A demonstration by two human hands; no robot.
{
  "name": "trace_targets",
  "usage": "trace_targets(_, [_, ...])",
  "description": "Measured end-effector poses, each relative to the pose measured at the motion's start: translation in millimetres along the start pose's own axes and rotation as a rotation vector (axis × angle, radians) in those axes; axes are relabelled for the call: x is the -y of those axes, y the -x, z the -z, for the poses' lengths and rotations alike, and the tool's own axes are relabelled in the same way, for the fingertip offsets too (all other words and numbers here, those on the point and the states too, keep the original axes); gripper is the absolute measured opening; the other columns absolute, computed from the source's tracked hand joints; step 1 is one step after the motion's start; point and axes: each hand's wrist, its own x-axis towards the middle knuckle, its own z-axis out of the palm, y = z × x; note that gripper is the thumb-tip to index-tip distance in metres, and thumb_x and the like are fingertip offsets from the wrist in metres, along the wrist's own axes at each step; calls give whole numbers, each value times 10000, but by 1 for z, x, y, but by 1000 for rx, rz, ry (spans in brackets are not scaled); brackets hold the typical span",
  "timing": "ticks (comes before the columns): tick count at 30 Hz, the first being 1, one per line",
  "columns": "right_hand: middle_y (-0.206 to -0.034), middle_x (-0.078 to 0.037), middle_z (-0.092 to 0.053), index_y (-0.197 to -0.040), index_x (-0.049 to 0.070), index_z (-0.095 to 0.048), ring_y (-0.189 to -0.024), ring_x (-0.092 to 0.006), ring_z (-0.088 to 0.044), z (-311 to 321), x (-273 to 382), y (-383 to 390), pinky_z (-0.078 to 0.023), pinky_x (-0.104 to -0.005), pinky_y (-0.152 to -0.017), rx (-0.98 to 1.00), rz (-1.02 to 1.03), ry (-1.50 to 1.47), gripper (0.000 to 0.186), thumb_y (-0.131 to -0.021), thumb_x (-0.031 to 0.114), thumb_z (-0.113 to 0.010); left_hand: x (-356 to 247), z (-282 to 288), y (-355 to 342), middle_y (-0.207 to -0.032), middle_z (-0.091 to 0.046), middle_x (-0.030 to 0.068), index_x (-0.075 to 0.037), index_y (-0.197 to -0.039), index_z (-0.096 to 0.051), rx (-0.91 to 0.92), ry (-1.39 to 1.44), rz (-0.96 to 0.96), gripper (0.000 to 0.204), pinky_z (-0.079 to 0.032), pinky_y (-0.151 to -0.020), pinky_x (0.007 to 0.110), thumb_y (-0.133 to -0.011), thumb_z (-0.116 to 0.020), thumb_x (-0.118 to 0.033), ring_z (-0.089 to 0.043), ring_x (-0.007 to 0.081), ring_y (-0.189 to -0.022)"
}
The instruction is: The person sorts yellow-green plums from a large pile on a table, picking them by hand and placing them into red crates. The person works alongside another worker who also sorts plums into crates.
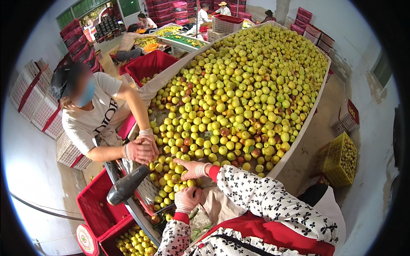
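Observation:
Yellow-green jujubes (239, 102), some with red-brown patches, lie heaped on a long cloth-edged sorting table. My right hand (194, 169), in a pale striped glove, reaches over the near end of the heap. Its fingers are stretched out to the left, touching the jujubes there. Closer to me, my left hand (188, 199), gloved alike, rests at the edge of the same small group of jujubes. Its fingers are curled in, and whatever they hold is hidden. Left of both hands are a slotted chute (147, 190) and a black tapered tube-shaped device (128, 185).
A masked co-worker (96, 111) stands at the left, gloved hands together over the table edge. Below are red crates (100, 205), one holding jujubes, and a round red-and-white stool (88, 240). A yellow crate (339, 160) stands right. More people work at the back near a green sorting conveyor (181, 41).

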Motion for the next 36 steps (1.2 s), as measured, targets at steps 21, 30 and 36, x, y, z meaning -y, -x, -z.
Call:
trace_targets(21, [-1086, -124, -587, -1107, 119, -596, -948, -288, -648, 91, -23, 89, -562, -419, -829, -596, -246, 563, 318, -839, 263, -687, -5, 5, -1, -700, -668, 119, -98, -756, -691, 40, 63, 54, 147, -522, -619, 423, -798, -685, -239, -655, 337, -664])
trace_targets(30, [-1181, -97, -573, -1156, 158, -617, -951, -299, -676, 141, -83, 96, -553, -442, -781, -635, -462, 944, 261, -900, 169, -568, -4, 1, -1, -659, -655, 118, -95, -728, -670, -19, 81, -15, 185, -519, -574, 422, -813, -686, -258, -651, 334, -623])
trace_targets(36, [-1250, -137, -620, -1173, 131, -666, -1041, -315, -684, 148, -66, 81, -553, -447, -870, -493, -651, 778, 310, -872, 186, -620, -2, -3, -3, -673, -669, 88, -36, -838, -699, -105, 481, 278, 196, -496, -560, 316, -901, -672, -220, -633, 183, -590])
